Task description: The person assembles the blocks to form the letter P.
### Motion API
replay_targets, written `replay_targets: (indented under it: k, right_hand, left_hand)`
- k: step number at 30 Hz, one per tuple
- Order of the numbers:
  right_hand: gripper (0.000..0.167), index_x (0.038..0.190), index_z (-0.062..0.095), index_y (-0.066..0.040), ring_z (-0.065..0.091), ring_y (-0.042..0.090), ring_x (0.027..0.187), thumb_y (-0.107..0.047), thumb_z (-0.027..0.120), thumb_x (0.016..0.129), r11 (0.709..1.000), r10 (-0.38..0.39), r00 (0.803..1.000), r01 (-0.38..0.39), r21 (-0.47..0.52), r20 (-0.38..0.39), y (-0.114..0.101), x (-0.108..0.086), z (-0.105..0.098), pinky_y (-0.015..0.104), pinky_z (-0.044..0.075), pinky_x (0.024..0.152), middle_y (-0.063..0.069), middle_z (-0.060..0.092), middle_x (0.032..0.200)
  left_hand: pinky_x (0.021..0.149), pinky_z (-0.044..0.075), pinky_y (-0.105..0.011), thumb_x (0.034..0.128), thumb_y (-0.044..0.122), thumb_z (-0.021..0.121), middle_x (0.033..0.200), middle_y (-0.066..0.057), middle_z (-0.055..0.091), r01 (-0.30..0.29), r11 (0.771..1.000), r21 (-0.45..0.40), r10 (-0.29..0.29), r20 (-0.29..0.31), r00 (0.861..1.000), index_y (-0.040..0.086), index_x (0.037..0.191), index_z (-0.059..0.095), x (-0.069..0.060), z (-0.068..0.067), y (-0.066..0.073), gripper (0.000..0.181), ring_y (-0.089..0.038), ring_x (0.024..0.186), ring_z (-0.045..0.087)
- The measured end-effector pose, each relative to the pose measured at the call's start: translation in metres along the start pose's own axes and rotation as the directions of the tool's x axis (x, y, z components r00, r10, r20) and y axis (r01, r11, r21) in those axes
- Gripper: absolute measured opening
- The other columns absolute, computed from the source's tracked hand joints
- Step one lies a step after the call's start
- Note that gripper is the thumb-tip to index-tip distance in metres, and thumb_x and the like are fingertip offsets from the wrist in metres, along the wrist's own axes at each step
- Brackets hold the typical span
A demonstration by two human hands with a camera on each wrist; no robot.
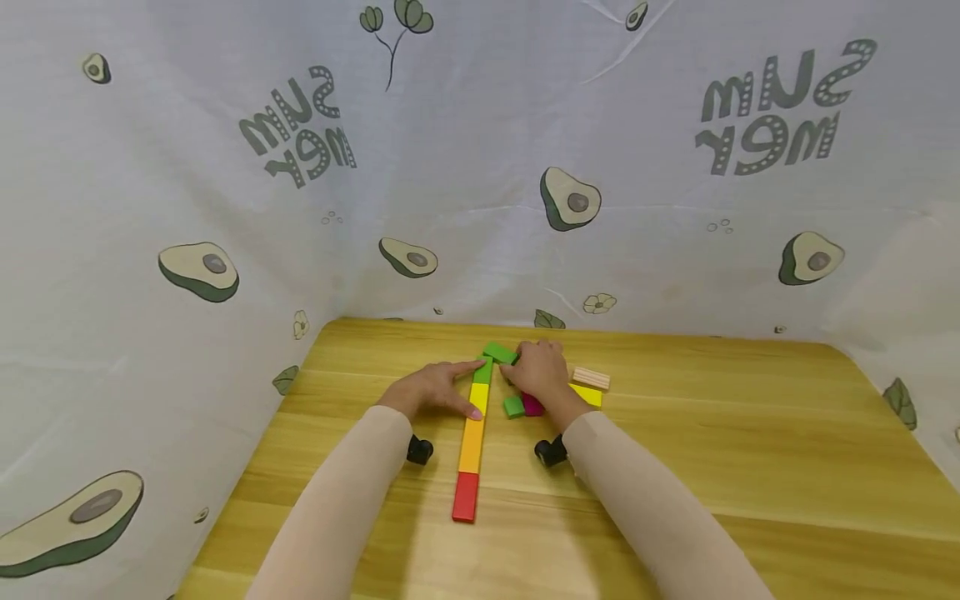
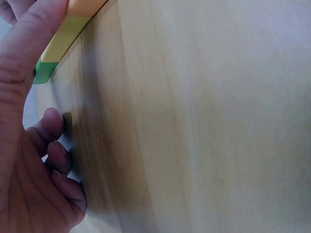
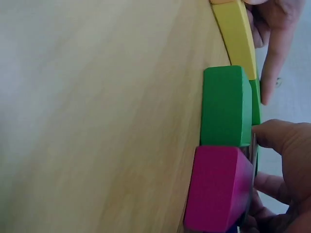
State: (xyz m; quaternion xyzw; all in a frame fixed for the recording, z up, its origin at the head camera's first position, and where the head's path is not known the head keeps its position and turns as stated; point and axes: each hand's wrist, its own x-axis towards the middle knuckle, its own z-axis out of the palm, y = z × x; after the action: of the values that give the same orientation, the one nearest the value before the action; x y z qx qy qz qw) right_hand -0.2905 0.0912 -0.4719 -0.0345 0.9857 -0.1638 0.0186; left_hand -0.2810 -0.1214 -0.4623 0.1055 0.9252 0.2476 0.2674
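A straight row of blocks lies on the table: a red block (image 1: 465, 497), an orange block (image 1: 472, 446), a yellow block (image 1: 478, 398) and a green block (image 1: 482, 372). At the far end another green block (image 1: 500, 353) lies at an angle to the row. My left hand (image 1: 433, 389) rests along the row's left side, index finger straight at the green block, thumb by the yellow-orange joint. My right hand (image 1: 542, 372) pinches the right end of the angled green block; its fingertips are partly hidden. Beneath that hand are a small green block (image 3: 223, 107) and a magenta block (image 3: 214, 187).
To the right of my right hand lie a yellow block (image 1: 587, 395) and a plain wooden block (image 1: 591, 378). A white curtain (image 1: 480, 250) printed with avocados hangs behind the wooden table (image 1: 712, 450). Black wrist devices (image 1: 551, 452) show under the forearms.
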Motion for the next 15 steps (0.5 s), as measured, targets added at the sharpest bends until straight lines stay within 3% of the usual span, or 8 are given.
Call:
replay_targets:
  k: [3, 7, 11, 15]
  right_hand:
    - [0.045, 0.116, 0.073, -0.005, 0.056, 0.036, 0.108, -0.043, 0.066, 0.093, 0.999, 0.024, 1.000, -0.023, 0.031, -0.013, 0.003, 0.003, -0.001, 0.045, 0.045, 0.092, 0.016, 0.071, 0.115]
    - [0.044, 0.108, 0.072, -0.003, 0.057, 0.034, 0.104, -0.043, 0.069, 0.091, 0.995, 0.020, 0.995, -0.009, 0.103, -0.103, 0.006, -0.006, -0.004, 0.044, 0.045, 0.093, 0.016, 0.070, 0.109]
    - [0.042, 0.103, 0.073, -0.003, 0.057, 0.030, 0.097, -0.042, 0.074, 0.088, 0.980, -0.003, 0.986, 0.037, 0.197, -0.167, 0.010, -0.031, -0.007, 0.042, 0.049, 0.084, 0.013, 0.068, 0.100]
    - [0.036, 0.091, 0.073, -0.007, 0.055, 0.022, 0.083, -0.042, 0.078, 0.085, 0.971, -0.020, 0.990, 0.053, 0.234, -0.142, 0.015, -0.068, -0.007, 0.034, 0.046, 0.069, 0.006, 0.064, 0.087]
  left_hand:
    - [0.122, 0.031, -0.061, 0.0708, 0.061, 0.087, 0.167, -0.006, 0.034, -0.001, 1.000, 0.014, 0.001, 0.001, 1.000, 0.057, 0.153, 0.033, 0.001, 0.001, 0.003, 0.099, -0.033, 0.154, 0.031]
    - [0.122, 0.031, -0.060, 0.0713, 0.061, 0.087, 0.167, -0.005, 0.034, -0.001, 1.000, 0.026, 0.001, 0.003, 1.000, 0.056, 0.154, 0.033, 0.001, 0.001, 0.004, 0.099, -0.032, 0.154, 0.032]
    - [0.122, 0.031, -0.060, 0.0711, 0.060, 0.087, 0.167, -0.004, 0.034, -0.007, 1.000, 0.012, 0.007, 0.002, 1.000, 0.055, 0.154, 0.033, 0.000, 0.000, 0.003, 0.099, -0.032, 0.154, 0.031]
    - [0.123, 0.029, -0.061, 0.0715, 0.059, 0.087, 0.168, -0.004, 0.033, -0.012, 1.000, 0.005, 0.012, 0.005, 1.000, 0.055, 0.154, 0.033, 0.000, 0.000, 0.000, 0.099, -0.033, 0.154, 0.030]
